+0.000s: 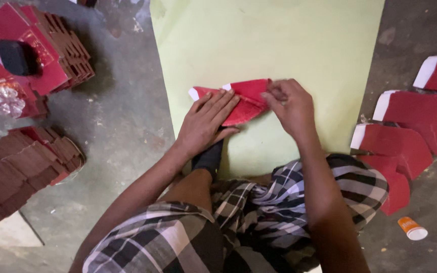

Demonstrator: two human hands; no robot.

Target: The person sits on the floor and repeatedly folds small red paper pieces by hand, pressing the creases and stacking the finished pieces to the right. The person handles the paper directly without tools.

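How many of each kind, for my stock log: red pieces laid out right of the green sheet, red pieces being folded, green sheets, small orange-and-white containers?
Red pieces laid out at right: 5
Red piece being folded: 1
Green sheet: 1
Orange-and-white container: 1
Total: 8

Both hands (206, 121) (290, 106) on red card piece (246, 101)

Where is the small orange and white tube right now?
In the head view the orange and white tube lies on the concrete floor at lower right, just past the row of folded red card pieces, beside the person's right knee.
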